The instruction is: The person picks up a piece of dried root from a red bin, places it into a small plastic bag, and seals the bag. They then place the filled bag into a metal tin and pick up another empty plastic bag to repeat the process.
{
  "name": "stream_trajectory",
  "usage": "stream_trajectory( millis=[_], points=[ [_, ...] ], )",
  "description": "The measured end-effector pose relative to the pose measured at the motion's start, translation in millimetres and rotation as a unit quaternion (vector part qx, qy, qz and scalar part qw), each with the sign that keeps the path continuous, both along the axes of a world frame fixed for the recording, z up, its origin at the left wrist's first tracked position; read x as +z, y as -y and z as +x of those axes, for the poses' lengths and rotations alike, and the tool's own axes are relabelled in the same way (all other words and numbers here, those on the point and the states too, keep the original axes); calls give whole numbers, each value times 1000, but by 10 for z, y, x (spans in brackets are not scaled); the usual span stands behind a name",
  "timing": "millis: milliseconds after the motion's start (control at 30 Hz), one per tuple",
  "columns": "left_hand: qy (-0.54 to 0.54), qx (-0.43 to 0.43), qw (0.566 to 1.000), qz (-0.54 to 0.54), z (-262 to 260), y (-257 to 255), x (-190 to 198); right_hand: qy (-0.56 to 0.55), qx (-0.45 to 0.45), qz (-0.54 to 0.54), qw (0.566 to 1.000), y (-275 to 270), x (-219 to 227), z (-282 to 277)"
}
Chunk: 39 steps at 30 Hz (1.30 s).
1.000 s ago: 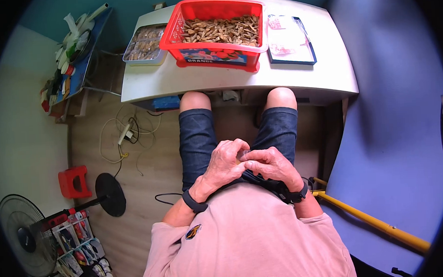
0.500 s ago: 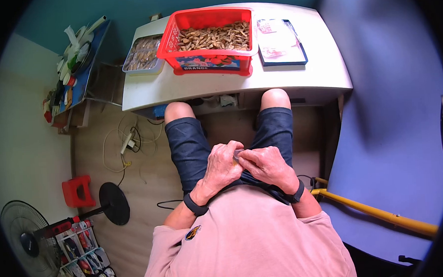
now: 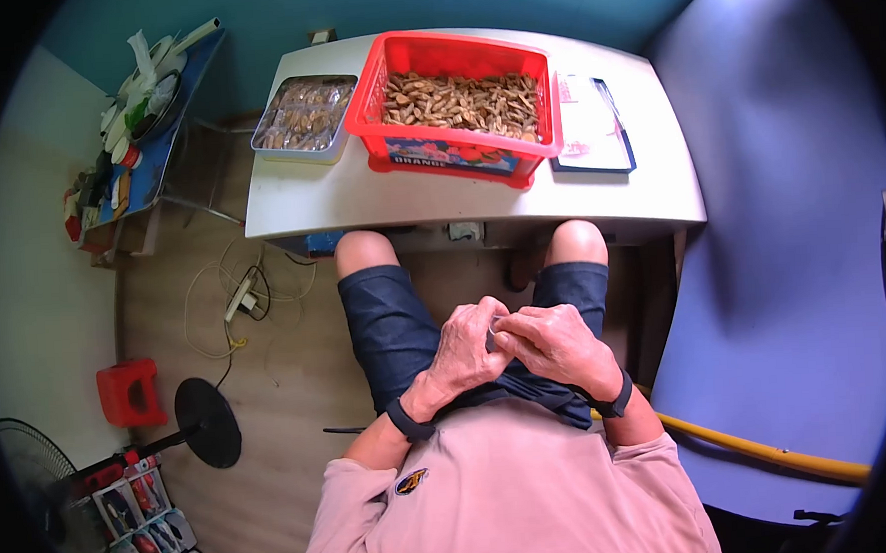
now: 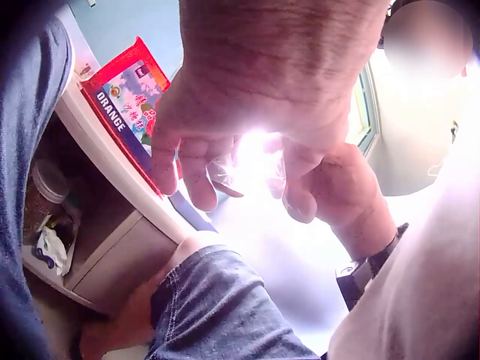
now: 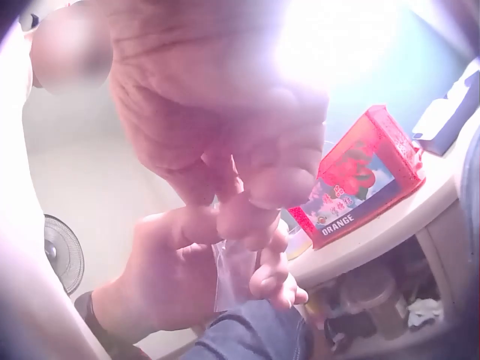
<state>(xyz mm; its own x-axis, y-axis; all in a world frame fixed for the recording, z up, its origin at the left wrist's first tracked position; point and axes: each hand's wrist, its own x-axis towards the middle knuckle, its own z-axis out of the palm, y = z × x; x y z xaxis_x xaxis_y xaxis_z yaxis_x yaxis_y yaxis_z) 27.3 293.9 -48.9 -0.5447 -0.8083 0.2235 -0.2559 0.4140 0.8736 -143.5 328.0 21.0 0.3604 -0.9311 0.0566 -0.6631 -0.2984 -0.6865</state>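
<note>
Over the lap, both hands hold a small clear plastic bag [image 5: 234, 274] between them. My left hand [image 3: 464, 347] grips one side of it, thumb and fingers curled around the film. My right hand [image 3: 559, 343] pinches the upper part with thumb and fingertips, close against the left fingers. In the right wrist view the bag hangs down beside the left palm. Glare hides part of the plastic in the left wrist view. Beyond the knees, a red basket [image 3: 456, 148] full of brown dried slices [image 3: 464, 103] stands on the white table [image 3: 359, 203].
Left of the basket sits a clear-topped box [image 3: 304, 114] of packed brown pieces. A dark-edged tray [image 3: 596, 133] with pink-printed sheets lies to its right. On the floor at left are a power strip [image 3: 239, 299], a red stool [image 3: 131, 393] and a fan base [image 3: 208, 422].
The head view has shifted, so the table and basket appear lower. Both hands stay together on the bag, with small finger movements. The knees have spread and shifted slightly.
</note>
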Motion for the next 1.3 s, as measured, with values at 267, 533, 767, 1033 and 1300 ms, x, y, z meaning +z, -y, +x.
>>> stream_trajectory(
  millis=[267, 533, 767, 1033, 1300],
  points=[
    [-64, -19, 998, 9, -79, 495, 27, -53, 15, -30, 998, 541, 181, 23],
    [-107, -21, 994, -27, -228, 1157, 93, -103, 15, -47, 993, 1095, 384, -65],
    [-180, -48, 982, -31, -314, 1742, 325, -83, 34, -61, 994, 1641, 666, -250],
    [-285, -78, 955, -6, -511, 2293, 698, -55, -37, -98, 993, 2106, 1108, -566],
    [-291, -17, 955, -57, -635, 2530, 677, -36, -64, -81, 994, 2942, 1177, -667]
  ],
)
